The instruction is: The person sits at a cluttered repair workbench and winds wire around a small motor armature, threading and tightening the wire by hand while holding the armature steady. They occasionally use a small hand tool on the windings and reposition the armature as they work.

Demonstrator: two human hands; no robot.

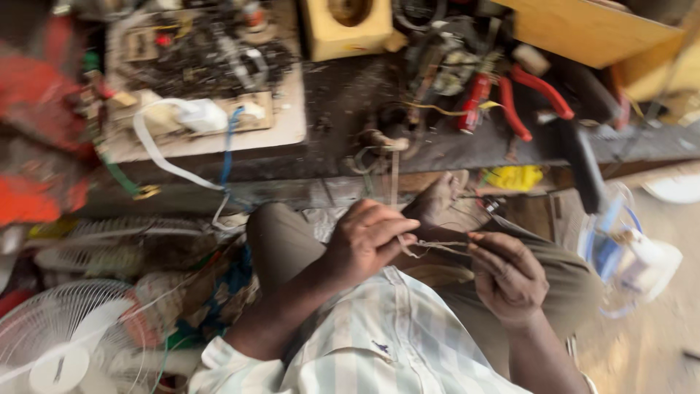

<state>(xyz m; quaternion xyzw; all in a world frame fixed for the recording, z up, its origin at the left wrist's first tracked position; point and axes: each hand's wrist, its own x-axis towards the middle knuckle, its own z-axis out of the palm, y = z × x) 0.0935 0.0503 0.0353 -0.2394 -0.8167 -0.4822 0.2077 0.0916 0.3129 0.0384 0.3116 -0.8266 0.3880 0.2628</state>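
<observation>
I sit with my knees drawn up in front of a cluttered workbench (343,102). My left hand (368,237) is closed, pinching a thin pale wire (430,246) between thumb and fingers. My right hand (508,273) is closed on the other end of that wire, just right of the left hand. The wire stretches between both hands above my lap. My bare foot (440,197) rests just beyond the hands. The picture is blurred, so the wire's ends are hard to make out.
Red-handled pliers (532,91) and a red tool (474,102) lie on the bench at right. A yellow box (346,29) and a white cable (157,146) sit further left. A white fan (65,335) stands at lower left, a blue-and-white fan (620,255) at right.
</observation>
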